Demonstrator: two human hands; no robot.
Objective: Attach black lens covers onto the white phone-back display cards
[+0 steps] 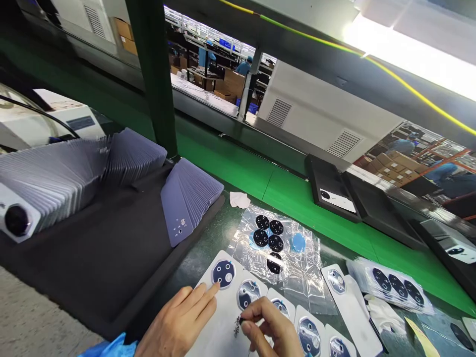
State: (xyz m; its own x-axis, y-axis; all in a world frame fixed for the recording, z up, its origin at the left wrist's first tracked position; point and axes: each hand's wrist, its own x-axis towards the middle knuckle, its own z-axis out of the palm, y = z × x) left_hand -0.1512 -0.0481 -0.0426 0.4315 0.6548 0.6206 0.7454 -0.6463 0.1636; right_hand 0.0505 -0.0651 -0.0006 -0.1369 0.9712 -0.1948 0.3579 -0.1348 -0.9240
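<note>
My left hand (182, 317) lies with its fingers stretched out on a white phone back cover (213, 329). One fingertip touches the lower edge of the cover's round dark camera plate (223, 274). My right hand (273, 329) is closed, thumb and index finger pinching a small black piece (241, 321) over the same cover. Beneath that pinch is a little cluster of dark bits (236, 328) or marks; I cannot tell which. More white covers with camera plates (309, 336) overlap in a row to the right, partly behind my right hand.
Clear plastic film (297, 277) carries several black round plates (275, 243) and a blue disc (298, 242). Fanned grey-violet covers (191, 198) stand on a black foam-lined bench (85, 258) at left. Black trays (332, 188) and bagged black plates (397, 286) lie at right.
</note>
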